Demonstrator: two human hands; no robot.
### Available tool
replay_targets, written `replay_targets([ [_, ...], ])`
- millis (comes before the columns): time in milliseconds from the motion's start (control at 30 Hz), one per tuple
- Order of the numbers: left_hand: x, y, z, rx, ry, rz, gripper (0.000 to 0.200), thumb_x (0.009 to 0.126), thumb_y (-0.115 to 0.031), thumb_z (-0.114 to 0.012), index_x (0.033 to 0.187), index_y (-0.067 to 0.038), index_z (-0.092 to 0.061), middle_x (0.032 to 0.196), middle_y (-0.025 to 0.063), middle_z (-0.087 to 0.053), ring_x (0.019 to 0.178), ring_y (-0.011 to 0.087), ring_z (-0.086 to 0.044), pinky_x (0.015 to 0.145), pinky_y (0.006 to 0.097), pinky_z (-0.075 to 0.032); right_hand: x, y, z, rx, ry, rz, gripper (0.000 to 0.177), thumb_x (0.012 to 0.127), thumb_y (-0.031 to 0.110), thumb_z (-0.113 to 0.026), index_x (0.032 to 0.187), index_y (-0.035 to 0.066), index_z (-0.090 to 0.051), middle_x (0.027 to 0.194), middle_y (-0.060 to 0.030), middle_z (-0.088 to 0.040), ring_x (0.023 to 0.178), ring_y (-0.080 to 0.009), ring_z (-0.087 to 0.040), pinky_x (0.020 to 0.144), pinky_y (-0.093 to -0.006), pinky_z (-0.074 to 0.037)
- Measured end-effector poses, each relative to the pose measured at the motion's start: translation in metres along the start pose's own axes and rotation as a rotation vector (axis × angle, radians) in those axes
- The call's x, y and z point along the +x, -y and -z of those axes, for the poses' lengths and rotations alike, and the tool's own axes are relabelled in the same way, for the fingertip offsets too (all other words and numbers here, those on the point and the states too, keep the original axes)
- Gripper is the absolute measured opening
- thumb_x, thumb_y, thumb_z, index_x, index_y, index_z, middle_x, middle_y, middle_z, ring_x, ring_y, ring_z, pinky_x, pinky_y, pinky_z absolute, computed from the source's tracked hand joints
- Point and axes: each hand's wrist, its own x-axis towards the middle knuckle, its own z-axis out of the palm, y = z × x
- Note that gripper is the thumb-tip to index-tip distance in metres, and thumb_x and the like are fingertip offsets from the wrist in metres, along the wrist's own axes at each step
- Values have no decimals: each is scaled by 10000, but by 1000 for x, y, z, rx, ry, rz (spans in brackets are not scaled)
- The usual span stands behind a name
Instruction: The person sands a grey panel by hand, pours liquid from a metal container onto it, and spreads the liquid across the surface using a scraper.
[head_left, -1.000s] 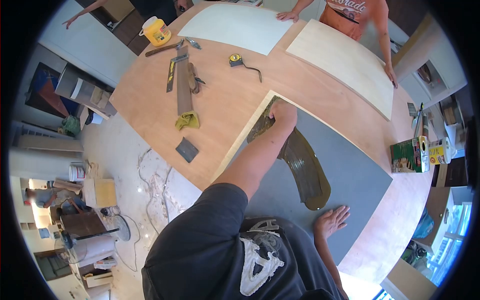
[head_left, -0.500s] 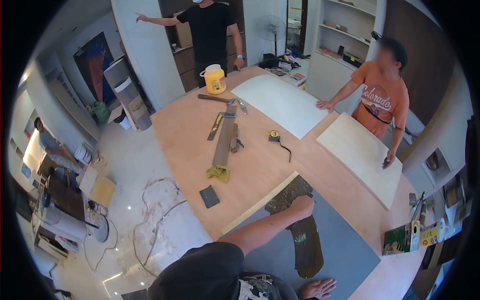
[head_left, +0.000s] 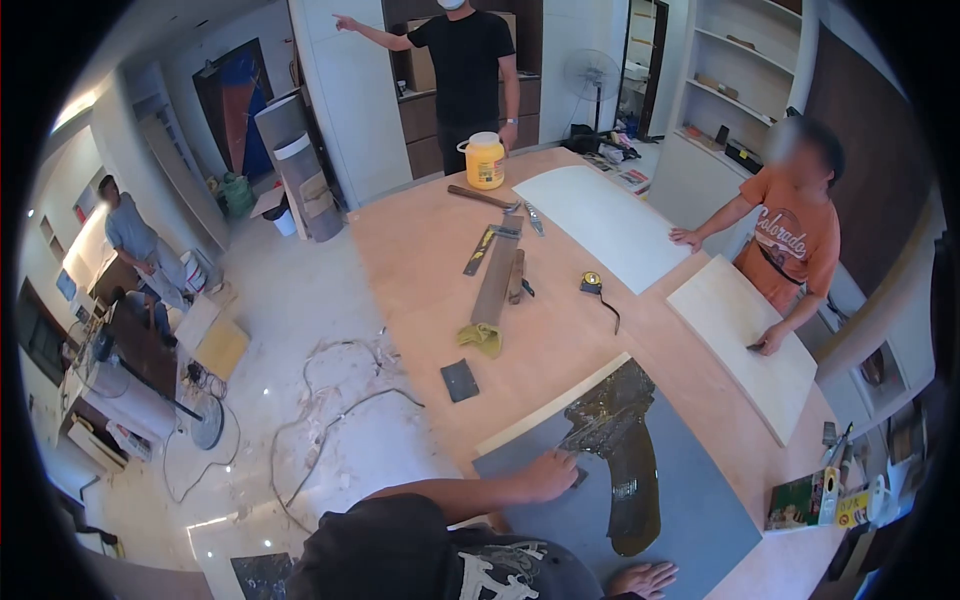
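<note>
White shelves (head_left: 743, 49) (sparsely filled) stand beyond a glossy, dusty floor (head_left: 290, 290).

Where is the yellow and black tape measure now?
In the head view, the tape measure lies on the wooden tabletop, right of the picture's middle, beyond the grey board and between the long brown strip and the pale wooden board.

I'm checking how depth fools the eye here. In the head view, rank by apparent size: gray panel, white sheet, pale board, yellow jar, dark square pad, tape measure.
1. Gray panel
2. White sheet and pale board: too alike to rank
3. Yellow jar
4. Dark square pad
5. Tape measure
</note>
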Motion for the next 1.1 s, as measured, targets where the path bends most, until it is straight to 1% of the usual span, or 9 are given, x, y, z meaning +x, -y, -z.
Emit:
replay_targets([
  [100,-42,-12,7,-5,219,-43,188,878,-218,-580,922,-44,-638,1011,130,-607,1026,310,-588,796,452,-495,0,-1,-4,-44,-6,12,617,1011,409,-396,1517,66,-477,1629,-152,-387,1517,-388,-313,1112,-692,-300],
  [200,-68,-17,26,-17,276,-77,177,876,-208,-575,917,-47,-634,994,121,-599,1000,293,-585,774,442,-490,0,-1,-3,-44,-28,19,612,1010,408,-397,1514,72,-482,1623,-152,-398,1514,-385,-320,1102,-692,-312],
  [400,-91,-14,21,-140,156,17,166,855,-193,-583,905,-42,-632,960,131,-620,962,296,-625,771,439,-513,0,-4,-13,-37,-103,24,596,1007,411,-401,1498,88,-503,1601,-148,-431,1500,-371,-350,1091,-675,-335],
  [600,-80,-11,29,-214,229,68,155,842,-164,-588,881,-24,-643,920,148,-644,928,318,-646,792,462,-534,-1,-3,-6,-55,-105,16,584,1005,409,-413,1495,104,-505,1595,-138,-442,1487,-361,-372,1093,-667,-337],
  [700,-69,-13,27,-185,354,141,199,787,-155,-636,935,-25,-667,998,152,-662,1002,332,-645,851,451,-533,-1,-2,-5,-42,-101,1,582,1007,409,-420,1500,110,-498,1596,-136,-439,1486,-358,-371,1096,-673,-330],
  [800,-64,-13,31,-180,347,127,207,787,-157,-633,917,-4,-681,967,184,-692,952,334,-673,802,461,-556,-2,-3,-1,-28,-66,-5,583,1010,411,-421,1506,112,-489,1597,-136,-435,1489,-357,-366,1099,-678,-322],
  [900,-63,-14,32,-170,375,144,240,760,-155,-649,939,-1,-694,979,193,-702,956,339,-678,797,465,-562,-4,-5,-3,-1,-62,10,590,1014,412,-415,1515,107,-470,1604,-142,-420,1496,-359,-352,1104,-681,-316],
  [1000,-65,-14,26,-168,351,147,228,758,-151,-651,928,-6,-694,983,189,-700,961,338,-675,794,470,-561,-4,-6,-4,9,-48,22,600,1016,409,-407,1527,98,-447,1615,-151,-398,1504,-367,-333,1109,-682,-310],
  [1100,-64,-14,31,-166,380,146,226,760,-151,-648,928,-7,-695,996,189,-701,968,338,-674,796,466,-562,-5,-2,7,19,-12,17,609,1016,405,-400,1535,88,-428,1624,-156,-380,1511,-374,-317,1112,-684,-307],
])
